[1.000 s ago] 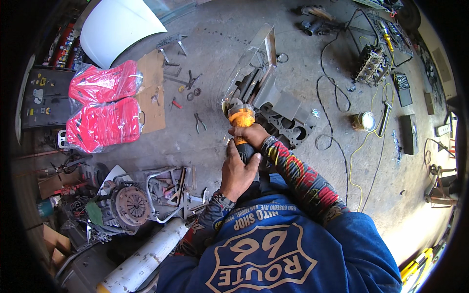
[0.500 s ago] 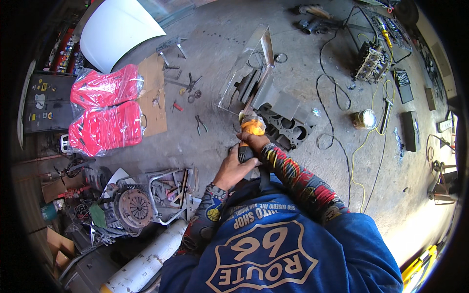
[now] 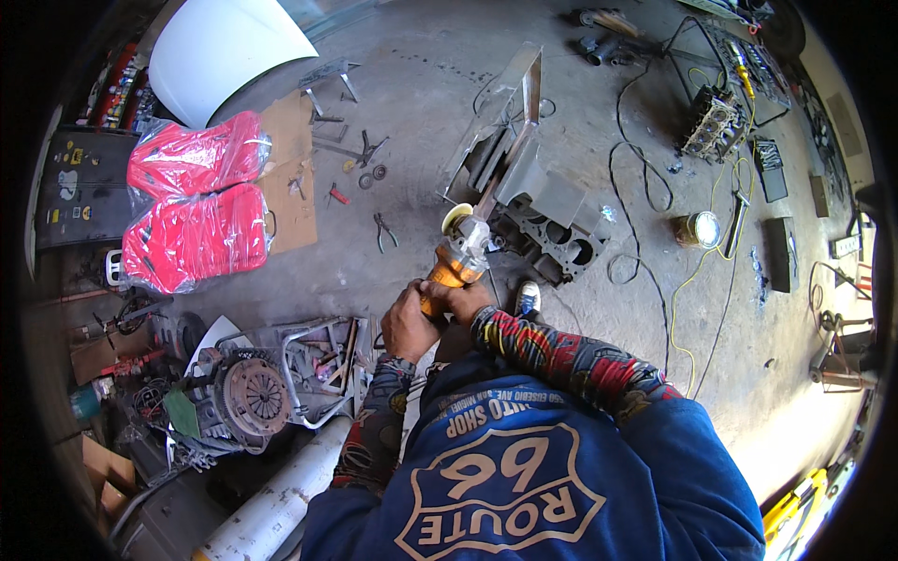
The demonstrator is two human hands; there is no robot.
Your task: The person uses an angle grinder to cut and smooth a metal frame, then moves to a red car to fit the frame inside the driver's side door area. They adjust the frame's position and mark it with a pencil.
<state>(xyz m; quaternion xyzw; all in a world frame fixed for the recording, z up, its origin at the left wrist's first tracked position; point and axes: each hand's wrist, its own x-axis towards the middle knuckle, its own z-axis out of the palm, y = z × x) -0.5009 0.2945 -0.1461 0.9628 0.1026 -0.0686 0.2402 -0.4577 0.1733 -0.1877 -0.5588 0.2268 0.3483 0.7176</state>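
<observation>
My left hand (image 3: 408,323) is wrapped round the rear of a yellow-orange angle grinder (image 3: 456,266). My right hand (image 3: 463,301) grips the same body from the right, close against the left. A pale yellow disc (image 3: 456,217) sits at the tool's metal head, tilted up to the left. Just beyond the disc stands a bare metal frame (image 3: 510,154) with long angled bars; the disc looks apart from it, though the exact gap is hard to judge. An engine block (image 3: 566,251) with round bores lies under a grey metal box (image 3: 561,198).
Red plastic-wrapped seats (image 3: 201,201) lie on cardboard at left, near pliers (image 3: 384,233). A clutch plate (image 3: 254,396) tops a parts heap at lower left. Black cable (image 3: 645,290) trails across the floor at right, past a can (image 3: 697,229). My shoe (image 3: 528,299) stands beside the block.
Both hands have drawn the grinder left and back from the metal frame. It has tilted, so its disc now shows. A shoe has come into view beside the engine block.
</observation>
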